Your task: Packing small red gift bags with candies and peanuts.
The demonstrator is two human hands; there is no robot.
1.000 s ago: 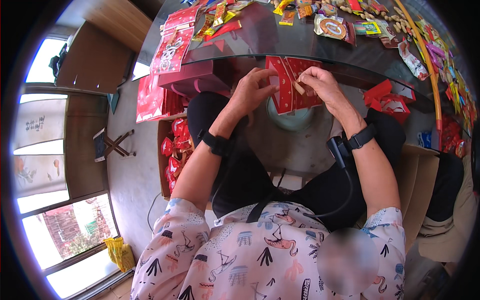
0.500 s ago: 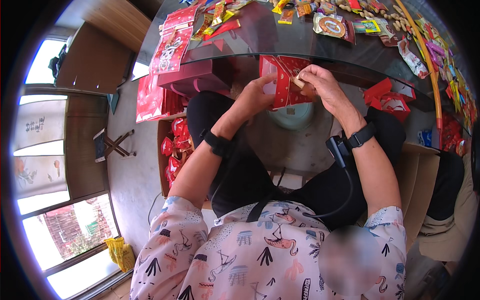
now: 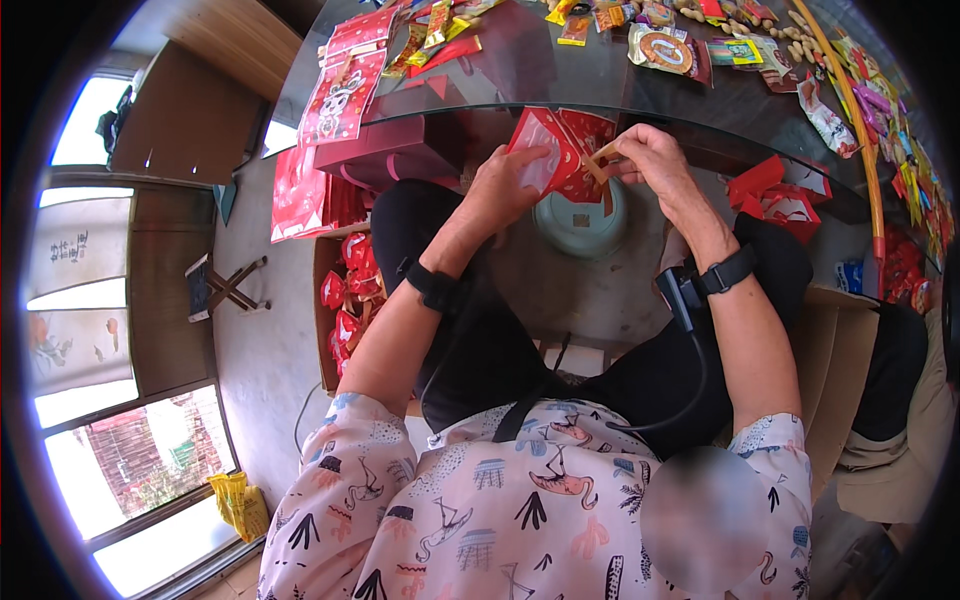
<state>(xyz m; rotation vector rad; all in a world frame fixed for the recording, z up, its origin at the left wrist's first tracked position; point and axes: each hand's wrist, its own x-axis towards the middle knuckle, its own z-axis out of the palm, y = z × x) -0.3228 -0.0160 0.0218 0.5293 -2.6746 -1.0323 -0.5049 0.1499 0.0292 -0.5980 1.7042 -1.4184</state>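
Note:
Just below the edge of the glass table, a red printed paper gift bag [image 3: 592, 132] is held up in front of me, with a paler inner or side panel showing. My left hand [image 3: 503, 187] is closed on its left side, thumb and fingers on the pale panel. At the bag's right edge, my right hand [image 3: 650, 163] pinches a tan ribbon [image 3: 604, 153], one length of which hangs down along the bag. The bag's contents, if any, are hidden.
Flat red bags [image 3: 340, 95] lie at the table's left. Wrapped snacks [image 3: 665, 50] and peanuts are spread across the glass tabletop [image 3: 520, 75]. A box of filled red bags [image 3: 350, 290] stands by my left leg. A pale green stool [image 3: 580, 235] is under the table.
My right hand has moved slightly up and right, drawing the ribbon out from the bag. My left hand has shifted left and down, and the bag has tilted, showing more of its pale panel.

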